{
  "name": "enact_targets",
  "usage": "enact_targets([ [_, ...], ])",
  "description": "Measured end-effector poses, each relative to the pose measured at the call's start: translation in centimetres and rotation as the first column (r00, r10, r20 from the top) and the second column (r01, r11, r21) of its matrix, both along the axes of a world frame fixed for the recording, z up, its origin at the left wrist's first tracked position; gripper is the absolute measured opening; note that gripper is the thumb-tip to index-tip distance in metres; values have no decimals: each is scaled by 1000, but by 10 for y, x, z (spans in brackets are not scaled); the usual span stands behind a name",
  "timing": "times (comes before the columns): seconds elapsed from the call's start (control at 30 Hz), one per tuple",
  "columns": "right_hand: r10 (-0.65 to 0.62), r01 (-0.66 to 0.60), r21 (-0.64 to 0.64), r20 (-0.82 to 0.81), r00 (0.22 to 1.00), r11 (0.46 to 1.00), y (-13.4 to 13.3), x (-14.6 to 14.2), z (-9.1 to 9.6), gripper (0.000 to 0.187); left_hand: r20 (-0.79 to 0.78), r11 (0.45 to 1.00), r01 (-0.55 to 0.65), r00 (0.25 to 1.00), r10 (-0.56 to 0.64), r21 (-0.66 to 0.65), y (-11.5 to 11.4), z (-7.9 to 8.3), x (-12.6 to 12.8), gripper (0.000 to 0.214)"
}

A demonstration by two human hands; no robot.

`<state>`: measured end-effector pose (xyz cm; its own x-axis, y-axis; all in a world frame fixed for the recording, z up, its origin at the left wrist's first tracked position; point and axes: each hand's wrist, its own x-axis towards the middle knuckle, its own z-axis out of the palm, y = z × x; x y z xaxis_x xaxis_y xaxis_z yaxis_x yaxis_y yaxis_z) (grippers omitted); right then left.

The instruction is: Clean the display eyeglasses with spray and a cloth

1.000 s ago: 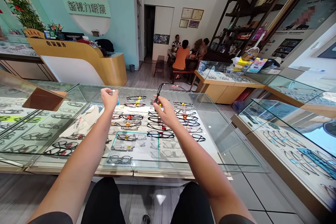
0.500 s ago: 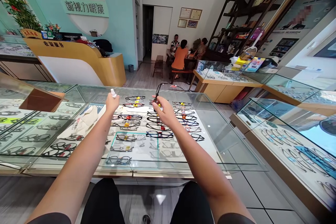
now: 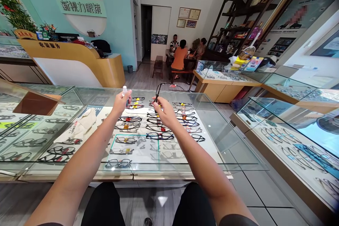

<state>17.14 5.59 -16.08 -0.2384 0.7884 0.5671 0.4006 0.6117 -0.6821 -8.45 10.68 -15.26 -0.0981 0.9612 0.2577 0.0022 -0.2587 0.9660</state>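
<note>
My left hand (image 3: 122, 101) is closed around a small spray bottle (image 3: 124, 90) with a white cap, held upright above the glass counter (image 3: 212, 130). My right hand (image 3: 164, 111) pinches a pair of black-framed glasses (image 3: 159, 91), which stick up from the fingers with a small red tag on the far side. The two hands are about a hand's width apart, the bottle's top level with the glasses. Beneath the glass lie rows of spectacle frames (image 3: 159, 136) on a white tray.
A folded cloth (image 3: 79, 127) lies on the counter at the left. More glass display cases (image 3: 291, 137) stand at the right, a yellow reception desk (image 3: 79, 63) at the back left. Three people sit at a table (image 3: 182, 58) in the far room.
My left hand has lifted the spray bottle and moved it right, closer to the glasses. The right hand has stayed almost still.
</note>
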Motion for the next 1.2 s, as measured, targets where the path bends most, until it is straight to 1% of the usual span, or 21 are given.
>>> enact_targets([
  [0.07,0,0,-4,10,1000,1000,0,0,0,41,77,990,141,987,-139,-24,-7,5,6,74],
  [0.17,17,-16,-13,18,1000,1000,0,-1,-1,42,151,942,326,938,-311,-80,-16,10,14,88],
  [0.27,36,-36,-13,20,999,999,0,-2,-3,43,193,888,441,890,-413,-133,-22,14,19,92],
  [0.37,41,-40,-19,22,999,999,0,-3,-4,43,229,851,506,853,-470,-141,-26,15,22,92],
  [0.6,78,-78,-44,2,997,996,-3,-4,-2,43,262,810,568,812,-522,-146,-31,18,24,91],
  [0.83,202,-216,-135,-112,973,967,-7,-8,1,47,260,785,599,792,-552,-157,-34,20,25,91],
  [1.03,267,-291,-185,-142,953,939,-9,-10,2,56,240,768,619,780,-577,-166,-33,18,24,89],
  [1.1,291,-319,-205,-154,944,925,-10,-10,3,58,200,780,602,796,-571,-171,-31,15,25,88],
  [1.13,308,-339,-214,-163,937,916,-10,-10,4,59,168,799,577,816,-553,-172,-31,14,25,87],
  [1.2,349,-383,-226,-177,920,896,-11,-10,4,61,85,857,490,872,-483,-160,-30,10,28,84],
])
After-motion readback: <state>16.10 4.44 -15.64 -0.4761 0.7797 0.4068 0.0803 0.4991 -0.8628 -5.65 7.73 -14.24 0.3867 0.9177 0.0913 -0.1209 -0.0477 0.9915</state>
